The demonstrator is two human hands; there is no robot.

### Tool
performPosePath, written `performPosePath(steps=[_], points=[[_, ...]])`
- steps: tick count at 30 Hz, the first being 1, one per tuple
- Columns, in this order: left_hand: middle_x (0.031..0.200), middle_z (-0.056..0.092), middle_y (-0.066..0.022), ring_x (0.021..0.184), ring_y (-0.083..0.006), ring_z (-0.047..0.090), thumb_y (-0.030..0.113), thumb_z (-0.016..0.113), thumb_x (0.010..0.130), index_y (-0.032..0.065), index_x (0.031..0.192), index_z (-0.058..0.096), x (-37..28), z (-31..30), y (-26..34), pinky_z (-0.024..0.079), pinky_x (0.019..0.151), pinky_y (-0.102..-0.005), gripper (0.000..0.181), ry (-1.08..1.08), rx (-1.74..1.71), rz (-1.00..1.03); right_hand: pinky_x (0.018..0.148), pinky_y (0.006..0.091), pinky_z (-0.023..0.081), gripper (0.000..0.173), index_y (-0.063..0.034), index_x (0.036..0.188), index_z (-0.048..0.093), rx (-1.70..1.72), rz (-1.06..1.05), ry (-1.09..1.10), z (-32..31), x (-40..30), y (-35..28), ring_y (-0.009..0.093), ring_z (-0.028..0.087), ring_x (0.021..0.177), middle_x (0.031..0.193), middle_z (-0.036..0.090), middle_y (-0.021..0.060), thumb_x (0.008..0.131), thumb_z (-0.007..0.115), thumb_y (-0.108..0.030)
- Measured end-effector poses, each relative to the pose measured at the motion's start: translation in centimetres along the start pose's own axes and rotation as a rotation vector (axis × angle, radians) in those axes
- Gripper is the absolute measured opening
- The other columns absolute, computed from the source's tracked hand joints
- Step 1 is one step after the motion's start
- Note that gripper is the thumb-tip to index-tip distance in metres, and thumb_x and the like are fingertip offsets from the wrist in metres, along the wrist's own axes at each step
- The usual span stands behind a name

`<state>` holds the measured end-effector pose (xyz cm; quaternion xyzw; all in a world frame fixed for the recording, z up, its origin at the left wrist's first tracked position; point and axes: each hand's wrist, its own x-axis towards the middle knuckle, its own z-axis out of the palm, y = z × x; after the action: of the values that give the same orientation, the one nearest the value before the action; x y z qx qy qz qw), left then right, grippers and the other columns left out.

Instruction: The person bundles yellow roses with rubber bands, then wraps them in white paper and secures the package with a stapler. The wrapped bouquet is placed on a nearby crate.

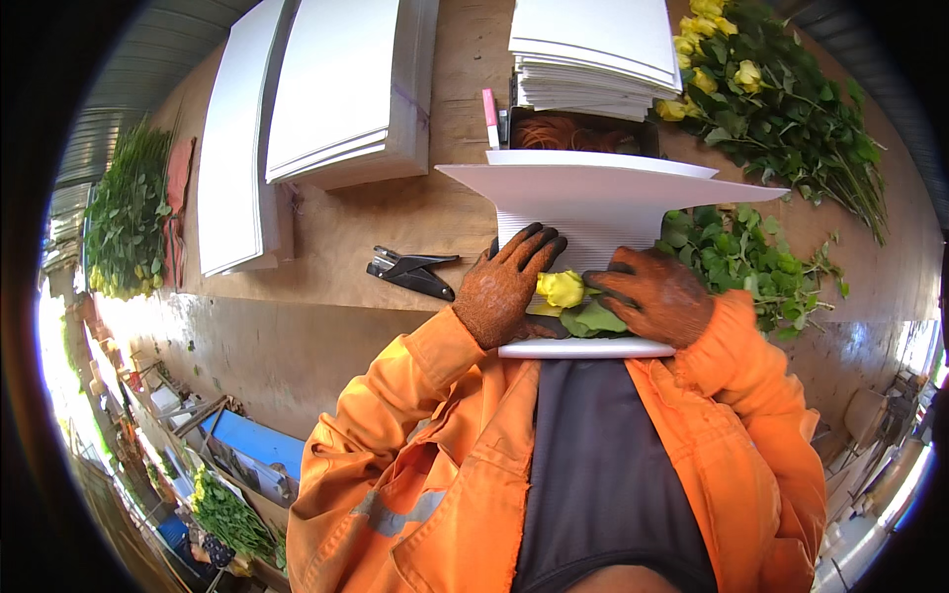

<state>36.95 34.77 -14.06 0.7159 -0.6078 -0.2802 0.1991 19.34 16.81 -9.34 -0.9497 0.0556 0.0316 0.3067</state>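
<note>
A white corrugated sheet [586, 230] is before me, its far part standing up and its near edge [586, 348] against my body. On it lies a yellow rose [561, 288] with green leaves [593, 319]. My left hand [504, 289], in a rust-coloured glove with dark fingertips, rests on the sheet left of the bloom. Its fingers reach along the ribbed surface and its thumb is spread below the rose. My right hand [656, 293], gloved alike, has bent fingers at the right of the bloom, over the leaves. The stem is hidden beneath it.
A black stapler [411, 270] lies left of my hands. White board stacks [334, 81] and a sheet pile [593, 44] stand behind, with a box of rubber bands [549, 133]. Yellow roses [749, 75] lie far right, loose greenery [749, 259] nearer. Another bunch [126, 207] lies left.
</note>
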Motion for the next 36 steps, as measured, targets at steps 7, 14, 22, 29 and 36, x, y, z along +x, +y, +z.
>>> performPosePath(steps=[7,14,22,29,36], points=[[0.148,0.04,-0.0161,0.139,-0.0382,0.035,0.037,0.088,0.054,0.0229,0.137,0.052,-0.3,-0.2,0.0,0.037,0.107,-0.0542,0.091,0.02,-0.023,0.031,0.085,0.0432,0.046,0.021,-0.015,0.097,0.069,-0.203,-0.184,0.023,4.0,0.4,1.7,0.025,0.058,0.089,0.091,0.057,0.0024,0.076,0.068,-0.019],[0.147,0.039,-0.0208,0.138,-0.0426,0.034,0.036,0.086,0.057,0.0267,0.122,0.065,0.0,-0.7,0.4,0.037,0.104,-0.0555,0.069,-0.036,0.035,0.077,0.086,0.042,0.05,0.031,-0.0131,0.108,0.069,0.118,-0.162,-0.233,-0.7,0.0,3.0,0.028,0.062,0.096,0.11,0.063,0.0078,0.079,0.069,-0.023],[0.148,0.036,-0.023,0.139,-0.0434,0.031,0.036,0.084,0.061,0.0272,0.125,0.063,0.7,-1.9,1.1,0.036,0.106,-0.0578,0.068,-0.154,0.09,0.085,0.095,0.0471,0.048,0.047,-0.0114,0.127,0.056,-0.507,0.556,-0.011,-8.3,5.0,24.6,0.037,0.06,0.107,0.122,0.059,0.0202,0.085,0.065,-0.031],[0.148,0.038,-0.0224,0.14,-0.0439,0.03,0.029,0.081,0.067,0.0214,0.117,0.07,0.5,-1.7,1.0,0.032,0.111,-0.0536,0.052,-0.112,0.03,0.035,0.098,0.047,0.047,0.056,-0.0141,0.134,0.05,-0.469,0.632,0.122,-5.1,6.5,28.5,0.035,0.057,0.113,0.123,0.058,0.0178,0.084,0.067,-0.031],[0.141,0.047,-0.0213,0.135,-0.0435,0.037,0.021,0.078,0.074,0.0176,0.106,0.075,0.5,0.2,1.5,0.036,0.108,-0.0512,0.033,0.095,-0.054,0.006,0.074,0.0256,0.049,0.018,-0.0091,0.111,0.066,-0.226,0.086,1.103,-20.6,-5.3,16.5,0.011,0.061,0.087,0.097,0.067,0.0007,0.093,0.067,-0.007]])
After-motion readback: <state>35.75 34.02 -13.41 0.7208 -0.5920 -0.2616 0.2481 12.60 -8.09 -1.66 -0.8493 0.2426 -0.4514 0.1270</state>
